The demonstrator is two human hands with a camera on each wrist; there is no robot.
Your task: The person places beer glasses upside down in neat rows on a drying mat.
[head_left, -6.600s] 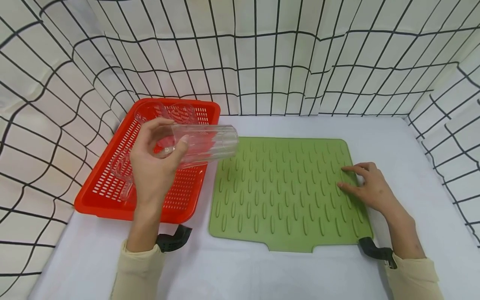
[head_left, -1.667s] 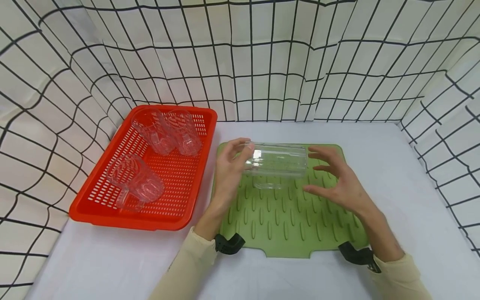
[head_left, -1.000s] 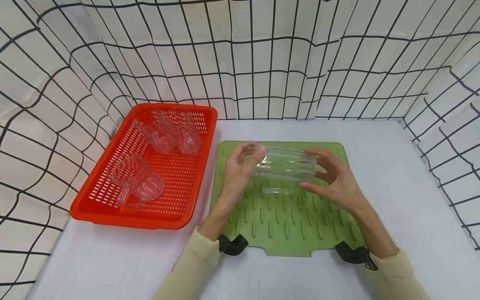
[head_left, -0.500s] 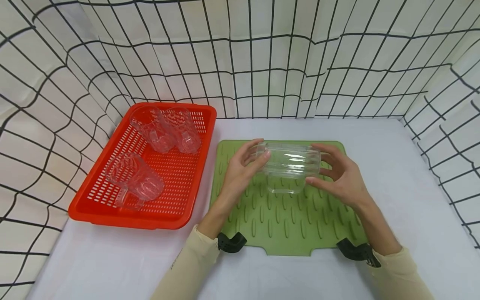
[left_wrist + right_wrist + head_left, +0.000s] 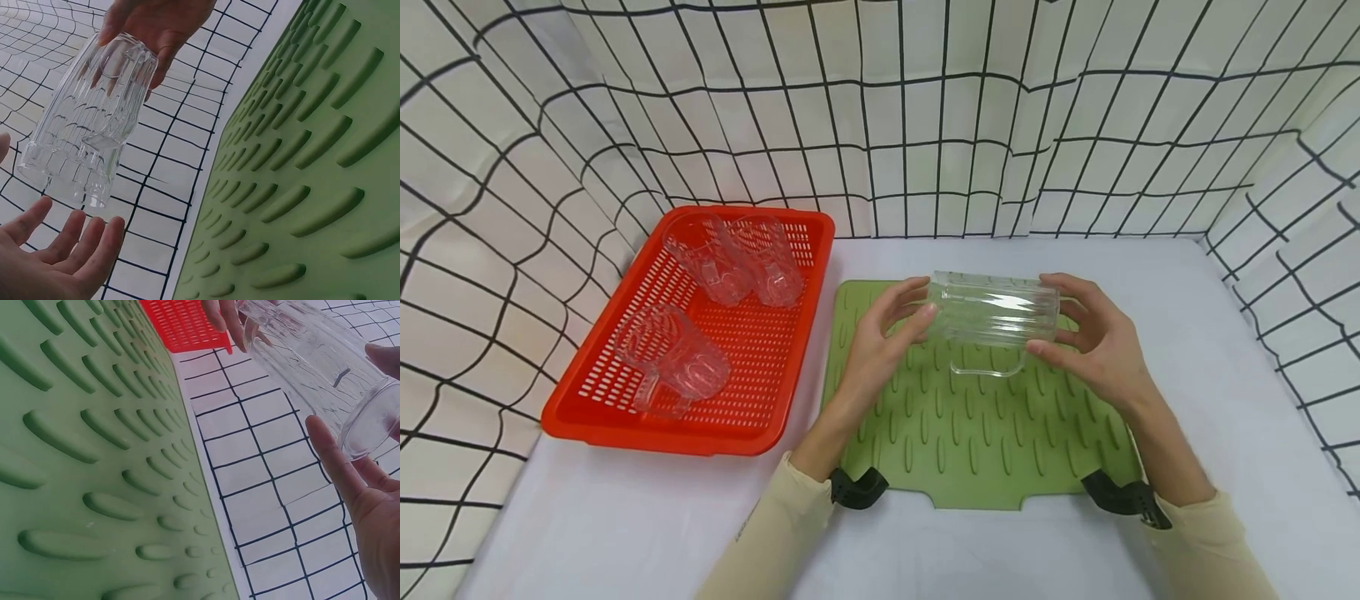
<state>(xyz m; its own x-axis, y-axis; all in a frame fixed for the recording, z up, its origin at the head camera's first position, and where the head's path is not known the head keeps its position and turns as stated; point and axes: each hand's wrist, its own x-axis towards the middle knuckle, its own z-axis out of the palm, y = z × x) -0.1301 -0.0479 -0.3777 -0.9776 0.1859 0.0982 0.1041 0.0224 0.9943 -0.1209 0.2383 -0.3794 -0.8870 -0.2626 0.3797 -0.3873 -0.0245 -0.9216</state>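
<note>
A clear glass mug [image 5: 992,308] lies sideways in the air over a green ridged mat [image 5: 970,450], its handle pointing toward the person. The right hand [image 5: 1097,342] grips the mug around its right end, thumb on the near side and fingers on the far side. At the opposite end is the left hand [image 5: 887,333], its thumb and fingers spread around the mug's mouth. In the left wrist view, a gap shows between the left fingertips [image 5: 112,228] and the rim.
A red perforated basket [image 5: 662,446] stands left of the mat, with glass mugs inside: one at the front [image 5: 688,367] and two at the back [image 5: 771,271]. A black-grid-patterned white backdrop [image 5: 962,167] rises behind and at both sides. White cloth [image 5: 910,550] covers the table.
The left hand brought the mug from the basket side over the mat. The right hand came to its other end and took hold; the left fingers have let go, and the mug has shifted right.
</note>
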